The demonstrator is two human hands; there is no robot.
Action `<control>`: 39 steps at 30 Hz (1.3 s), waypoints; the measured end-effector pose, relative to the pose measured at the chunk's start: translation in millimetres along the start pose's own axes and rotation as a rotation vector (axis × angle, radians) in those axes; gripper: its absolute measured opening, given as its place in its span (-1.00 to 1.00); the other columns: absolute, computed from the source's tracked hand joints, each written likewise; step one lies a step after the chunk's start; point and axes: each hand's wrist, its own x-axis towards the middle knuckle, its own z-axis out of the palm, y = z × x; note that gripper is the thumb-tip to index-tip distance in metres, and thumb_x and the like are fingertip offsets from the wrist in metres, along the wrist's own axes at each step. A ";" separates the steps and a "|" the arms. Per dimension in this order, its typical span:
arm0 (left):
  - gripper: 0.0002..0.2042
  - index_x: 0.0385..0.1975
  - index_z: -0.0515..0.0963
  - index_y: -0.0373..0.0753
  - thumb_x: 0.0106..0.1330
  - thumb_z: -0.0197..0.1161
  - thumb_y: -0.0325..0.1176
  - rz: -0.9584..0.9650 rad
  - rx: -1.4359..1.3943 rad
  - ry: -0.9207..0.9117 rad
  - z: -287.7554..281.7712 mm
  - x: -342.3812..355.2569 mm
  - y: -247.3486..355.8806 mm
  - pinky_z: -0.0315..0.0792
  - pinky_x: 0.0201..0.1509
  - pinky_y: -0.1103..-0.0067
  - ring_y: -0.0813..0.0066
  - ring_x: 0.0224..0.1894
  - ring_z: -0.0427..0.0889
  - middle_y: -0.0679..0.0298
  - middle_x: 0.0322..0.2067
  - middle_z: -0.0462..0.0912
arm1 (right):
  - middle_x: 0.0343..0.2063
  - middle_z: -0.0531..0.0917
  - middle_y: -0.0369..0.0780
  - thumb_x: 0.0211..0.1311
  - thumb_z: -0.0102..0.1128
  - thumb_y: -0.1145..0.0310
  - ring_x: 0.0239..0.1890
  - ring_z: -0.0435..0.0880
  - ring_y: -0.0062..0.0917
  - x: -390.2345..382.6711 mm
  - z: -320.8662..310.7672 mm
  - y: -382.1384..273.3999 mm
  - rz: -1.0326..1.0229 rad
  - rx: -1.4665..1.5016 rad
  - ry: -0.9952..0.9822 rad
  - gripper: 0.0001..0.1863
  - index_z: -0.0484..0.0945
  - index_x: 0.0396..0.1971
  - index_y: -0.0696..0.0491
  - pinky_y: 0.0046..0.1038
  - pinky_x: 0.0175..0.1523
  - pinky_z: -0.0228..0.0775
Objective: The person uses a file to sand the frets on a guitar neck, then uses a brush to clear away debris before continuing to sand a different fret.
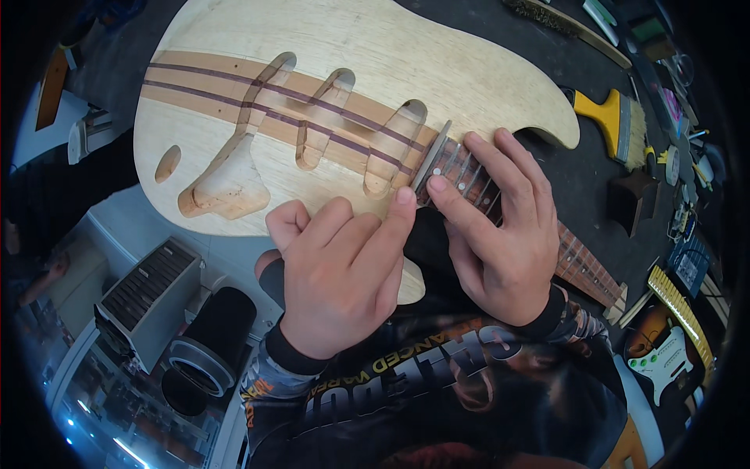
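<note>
A pale, unpainted electric guitar body (344, 43) lies under my hands, with routed pockets and dark stripes along its centre. Its neck (582, 266) has a brown fretboard with dot markers and runs to the lower right. A thin metal strip (432, 154) lies across the fretboard's end at the body. My left hand (340, 266) has its index fingertip at the strip's near end; its other fingers are curled and the thumb is hidden. My right hand (508, 227) straddles the fretboard, thumb beside the strip and two fingertips at the far edge.
A yellow-handled paintbrush (605, 117) lies right of the body, below a long wooden-backed brush (566, 27). Small tools crowd the right side. A sunburst guitar (664, 352) with a white pickguard is at lower right. A black cylinder (211, 336) and a grey slotted box (148, 297) stand at lower left.
</note>
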 end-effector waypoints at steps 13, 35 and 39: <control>-0.61 0.12 0.84 -0.34 0.27 0.57 -0.56 -0.041 -0.056 -0.003 -5.5 12.6 5.1 0.13 0.00 0.29 0.40 -0.40 0.50 0.42 -0.41 0.64 | 0.42 0.69 0.01 0.03 0.60 0.61 0.48 0.65 0.18 4.5 -3.6 -1.9 0.005 0.027 -0.014 -0.29 0.87 0.25 -0.23 0.03 0.46 0.59; -0.46 0.28 0.77 -0.31 0.22 0.46 -0.50 -0.003 -0.043 -0.023 -3.5 16.6 1.4 0.14 0.01 0.20 0.41 -0.30 0.52 0.46 -0.32 0.67 | 0.46 0.67 -0.09 0.21 0.53 0.36 0.49 0.65 0.06 0.9 1.7 3.5 -0.008 0.003 0.016 -0.40 0.85 0.30 -0.32 0.06 0.43 0.59; -0.45 0.28 0.79 -0.30 0.19 0.47 -0.51 -0.066 -0.046 -0.113 -22.1 -27.2 9.7 0.13 0.01 0.22 0.41 -0.32 0.52 0.46 -0.35 0.64 | 0.44 0.68 -0.04 0.14 0.57 0.49 0.49 0.64 0.12 2.8 -3.7 -1.5 0.001 0.025 -0.008 -0.34 0.84 0.30 -0.28 0.04 0.43 0.59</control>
